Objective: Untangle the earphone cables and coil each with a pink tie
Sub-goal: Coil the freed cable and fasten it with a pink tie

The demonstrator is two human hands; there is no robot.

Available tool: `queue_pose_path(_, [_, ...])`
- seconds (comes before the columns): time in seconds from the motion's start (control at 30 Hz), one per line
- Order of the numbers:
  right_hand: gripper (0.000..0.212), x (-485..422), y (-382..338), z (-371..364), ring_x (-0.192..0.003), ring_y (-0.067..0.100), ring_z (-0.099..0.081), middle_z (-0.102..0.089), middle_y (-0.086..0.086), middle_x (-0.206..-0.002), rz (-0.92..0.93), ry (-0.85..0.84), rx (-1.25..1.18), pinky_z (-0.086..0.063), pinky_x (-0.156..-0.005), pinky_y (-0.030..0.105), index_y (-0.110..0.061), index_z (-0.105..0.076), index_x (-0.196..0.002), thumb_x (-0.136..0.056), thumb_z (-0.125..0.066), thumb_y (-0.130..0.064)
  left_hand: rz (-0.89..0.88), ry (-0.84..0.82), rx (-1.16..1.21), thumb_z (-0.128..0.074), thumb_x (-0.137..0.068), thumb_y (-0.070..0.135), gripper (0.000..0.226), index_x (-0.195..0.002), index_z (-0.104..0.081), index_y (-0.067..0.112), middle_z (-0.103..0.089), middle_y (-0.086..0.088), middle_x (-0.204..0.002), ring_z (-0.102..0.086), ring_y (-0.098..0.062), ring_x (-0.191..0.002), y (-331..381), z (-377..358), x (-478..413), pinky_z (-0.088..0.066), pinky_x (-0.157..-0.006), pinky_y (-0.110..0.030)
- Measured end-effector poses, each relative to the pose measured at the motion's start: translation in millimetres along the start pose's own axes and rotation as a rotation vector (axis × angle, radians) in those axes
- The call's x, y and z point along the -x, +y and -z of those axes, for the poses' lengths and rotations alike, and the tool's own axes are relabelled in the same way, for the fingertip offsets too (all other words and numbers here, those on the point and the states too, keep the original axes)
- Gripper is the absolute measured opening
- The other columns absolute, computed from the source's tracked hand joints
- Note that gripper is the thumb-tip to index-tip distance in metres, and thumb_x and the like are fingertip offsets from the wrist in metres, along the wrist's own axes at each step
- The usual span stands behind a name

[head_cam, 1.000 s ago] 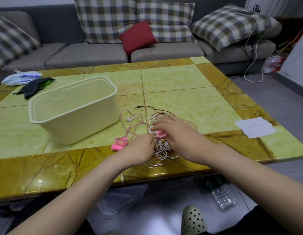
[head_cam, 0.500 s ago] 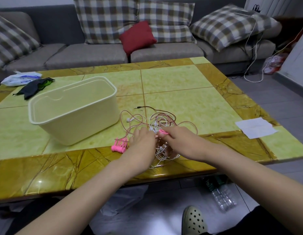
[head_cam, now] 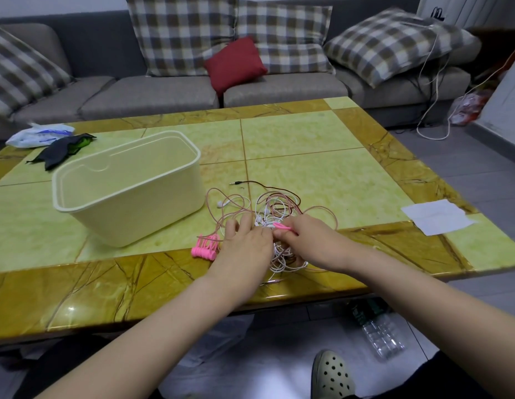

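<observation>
A tangle of white, pink and dark earphone cables [head_cam: 275,207] lies near the table's front edge. My right hand [head_cam: 309,240] rests on the tangle and pinches a single pink tie [head_cam: 282,226] between its fingertips. My left hand [head_cam: 246,246] sits just left of it, fingers curled into the white cables where the two hands meet. A bunch of pink ties [head_cam: 205,247] lies on the table beside my left hand. The cables under both hands are hidden.
A cream plastic tub [head_cam: 126,185] stands left of the tangle. A white paper [head_cam: 437,216] lies at the right edge. A dark cloth [head_cam: 60,149] and a plastic bag [head_cam: 38,135] sit at the far left. A sofa with cushions is behind the table [head_cam: 308,145].
My left hand has moved up and right onto the tangle to meet the right hand. My right hand has drawn slightly toward me, still holding the pink tie.
</observation>
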State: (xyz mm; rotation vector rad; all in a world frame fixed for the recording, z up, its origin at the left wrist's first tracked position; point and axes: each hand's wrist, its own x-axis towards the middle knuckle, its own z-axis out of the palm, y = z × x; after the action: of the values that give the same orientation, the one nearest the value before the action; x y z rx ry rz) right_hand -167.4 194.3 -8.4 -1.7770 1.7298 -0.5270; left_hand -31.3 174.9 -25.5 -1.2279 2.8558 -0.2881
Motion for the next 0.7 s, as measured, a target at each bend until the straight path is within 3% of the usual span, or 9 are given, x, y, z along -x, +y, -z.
queue_pose_path(0.1, [0.034, 3.5, 1.7, 1.6, -0.048, 0.011, -0.051, -0.051, -0.001, -0.053, 0.031, -0.019, -0.003, -0.036, -0.049, 0.016, -0.016, -0.048, -0.067, -0.099, -0.044, -0.023, 0.086, -0.135, 0.3, -0.031, -0.099, 0.008, 0.026, -0.121, -0.043, 0.014, -0.042, -0.002, -0.097, -0.018, -0.016, -0.089, -1.5, 3.7, -2.6, -0.021, -0.089, -0.035])
queue_pose_path(0.2, [0.034, 5.9, 3.1, 1.4, -0.064, 0.021, -0.059, -0.063, 0.013, -0.074, 0.078, 0.034, -0.004, -0.046, -0.066, 0.03, -0.005, -0.062, -0.088, -0.101, -0.04, -0.027, 0.17, -0.211, 0.524, -0.026, -0.102, 0.02, 0.023, -0.114, -0.045, 0.014, -0.039, -0.001, -0.09, -0.031, -0.021, -0.093, -1.2, 0.1, -3.4, -0.024, -0.097, -0.038])
queue_pose_path(0.27, [0.039, 5.4, 4.3, 2.6, -0.066, 0.025, -0.056, -0.062, 0.015, -0.077, 0.106, 0.128, -0.001, -0.041, -0.067, 0.037, -0.002, -0.062, -0.093, -0.101, -0.036, -0.03, 0.233, -0.17, 0.703, -0.027, -0.102, 0.021, 0.02, -0.096, -0.045, 0.013, -0.044, -0.001, -0.083, -0.041, -0.02, -0.081, -3.1, -4.0, -4.3, -0.034, -0.082, -0.035])
queue_pose_path(0.33, [0.042, 4.3, 7.6, 3.9, -0.067, 0.018, -0.046, -0.051, 0.005, -0.069, 0.101, 0.21, 0.016, -0.03, -0.062, 0.034, -0.002, -0.061, -0.092, -0.101, -0.032, -0.032, 0.326, -0.143, 0.933, -0.029, -0.102, 0.021, 0.025, -0.083, -0.044, 0.015, -0.045, -0.001, -0.075, -0.04, -0.015, -0.065, -6.8, -4.9, -5.7, -0.033, -0.064, -0.032])
queue_pose_path(0.47, [0.038, 4.0, 11.7, 1.9, -0.096, 0.016, -0.036, -0.037, -0.001, -0.093, 0.043, 0.215, 0.113, -0.028, -0.08, 0.027, -0.023, -0.055, -0.124, -0.101, -0.027, -0.035, 0.473, -0.103, 1.232, -0.029, -0.101, 0.019, 0.029, -0.075, -0.043, 0.015, -0.039, -0.001, -0.07, -0.034, -0.014, -0.062, -6.8, -2.4, -6.5, -0.031, -0.064, -0.033])
queue_pose_path(0.6, [0.024, 3.6, 3.5, -1.1, -0.07, 0.011, -0.044, -0.048, -0.002, -0.076, 0.107, 0.267, -0.065, -0.027, -0.06, 0.022, -0.01, -0.062, -0.099, -0.098, -0.046, -0.028, 0.502, -0.088, 1.379, -0.027, -0.102, 0.022, 0.033, -0.073, -0.04, 0.015, -0.036, 0.002, -0.065, -0.032, -0.011, -0.057, 4.1, 2.2, -11.0, -0.029, -0.055, -0.026])
queue_pose_path(0.67, [0.013, 1.1, 3.1, -1.6, -0.057, 0.006, -0.043, -0.049, -0.007, -0.064, 0.117, 0.311, -0.199, -0.032, -0.055, 0.017, -0.023, -0.057, -0.078, -0.088, -0.063, -0.029, 0.508, -0.082, 1.425, -0.027, -0.103, 0.022, 0.031, -0.082, -0.048, 0.014, -0.038, 0.002, -0.066, -0.033, -0.011, -0.056, 9.7, 4.8, -13.5, -0.028, -0.054, -0.026])
queue_pose_path(0.7, [0.019, -0.5, 4.2, -2.4, -0.053, 0.003, -0.045, -0.05, -0.009, -0.061, 0.103, 0.328, -0.264, -0.035, -0.055, 0.016, -0.03, -0.053, -0.074, -0.082, -0.07, -0.029, 0.507, -0.076, 1.445, -0.027, -0.102, 0.018, 0.03, -0.091, -0.054, 0.013, -0.042, 0.001, -0.065, -0.035, -0.013, -0.055, 11.8, 6.6, -14.1, -0.03, -0.054, -0.027])
